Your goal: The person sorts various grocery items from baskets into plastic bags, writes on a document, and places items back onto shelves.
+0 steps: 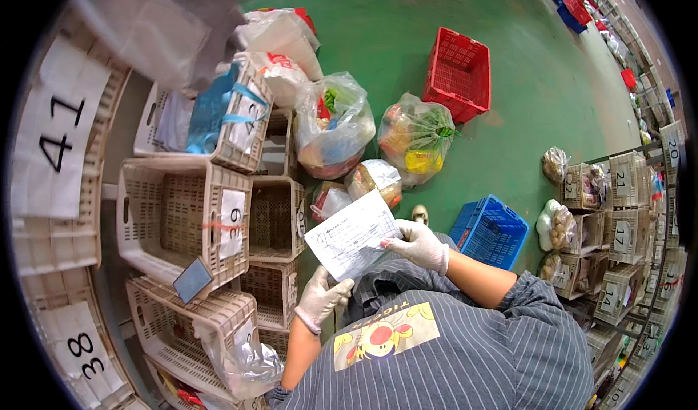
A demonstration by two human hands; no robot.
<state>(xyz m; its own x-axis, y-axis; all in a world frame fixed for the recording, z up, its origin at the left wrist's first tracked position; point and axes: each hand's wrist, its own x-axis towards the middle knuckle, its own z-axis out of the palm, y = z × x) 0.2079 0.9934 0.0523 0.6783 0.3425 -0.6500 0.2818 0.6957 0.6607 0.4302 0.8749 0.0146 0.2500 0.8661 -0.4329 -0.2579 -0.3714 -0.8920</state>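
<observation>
While both gloved hands pinch a printed paper slip (352, 237), left hand (320, 299) at its 7 o'clock, right hand (418, 244) at 3 o'clock, tied produce bags (414, 135), apparently vegetables, lie at 12 o'clock.

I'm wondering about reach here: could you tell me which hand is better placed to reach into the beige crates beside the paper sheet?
Probably the left hand. It grips the paper sheet at its lower edge, right next to the beige crates; the right hand holds the far edge, away from them.
</observation>
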